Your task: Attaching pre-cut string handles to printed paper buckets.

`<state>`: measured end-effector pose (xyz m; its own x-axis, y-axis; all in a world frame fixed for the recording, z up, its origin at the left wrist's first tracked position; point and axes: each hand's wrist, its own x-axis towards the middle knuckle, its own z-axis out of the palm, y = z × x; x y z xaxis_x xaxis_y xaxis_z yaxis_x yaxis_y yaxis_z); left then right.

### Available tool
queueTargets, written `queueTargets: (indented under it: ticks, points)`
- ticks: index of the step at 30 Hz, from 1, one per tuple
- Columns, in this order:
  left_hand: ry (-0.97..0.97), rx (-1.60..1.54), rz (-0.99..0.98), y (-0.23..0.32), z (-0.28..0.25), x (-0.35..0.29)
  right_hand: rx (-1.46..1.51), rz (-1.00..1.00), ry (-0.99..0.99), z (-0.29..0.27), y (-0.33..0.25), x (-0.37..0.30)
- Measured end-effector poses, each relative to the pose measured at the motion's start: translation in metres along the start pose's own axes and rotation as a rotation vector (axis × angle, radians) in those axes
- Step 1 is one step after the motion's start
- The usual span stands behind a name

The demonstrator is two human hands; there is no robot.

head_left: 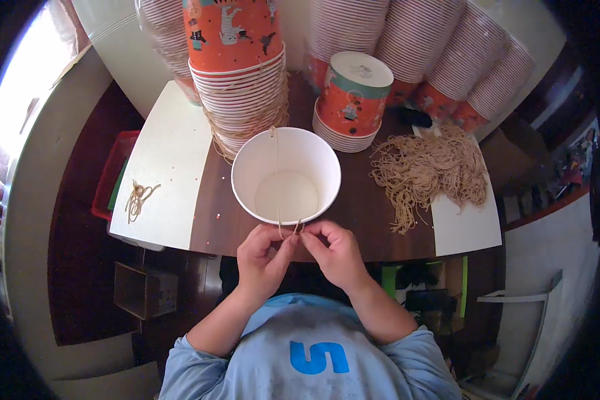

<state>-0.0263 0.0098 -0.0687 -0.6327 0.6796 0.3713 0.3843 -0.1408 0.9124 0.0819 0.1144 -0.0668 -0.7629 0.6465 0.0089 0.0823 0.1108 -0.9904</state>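
A white-lined paper bucket [248, 175] stands mouth up at the table's near edge. Light brown cord [277, 175] passes through its far rim and crosses the mouth to the near rim. There, my left hand [265, 259] pinches the cord between thumb and finger, just outside the bucket. Close beside it, my right hand [335, 251] pinches the cord too, fingertips nearly touching the left ones. Whether the cord is knotted between them is too small to tell.
A tall stack of orange printed buckets [239, 100] with cords hanging rises behind, left. Upside-down buckets [355, 93] stand right of it. A heap of cords [440, 167] lies at right, a small bundle [139, 199] at left. Bagged bucket stacks [417, 40] line the back.
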Motion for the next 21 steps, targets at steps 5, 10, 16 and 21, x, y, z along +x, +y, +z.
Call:
queueTargets:
  ticks: [5, 10, 16, 21]
  points:
    - [0.012, 0.052, -0.067, 0.002, -0.004, -0.002, -0.182, -0.196, 0.158, 0.002, -0.007, 0.000]
    - [-0.013, -0.196, -0.257, 0.000, -0.007, -0.004, -0.157, -0.202, 0.134, 0.000, -0.008, 0.001]
    - [-0.083, 0.167, 0.042, 0.008, -0.008, -0.003, -0.424, -0.345, 0.228, 0.003, -0.010, -0.001]
    - [-0.038, 0.116, 0.112, 0.015, -0.010, -0.002, -0.578, -0.396, 0.226, -0.001, -0.009, -0.005]
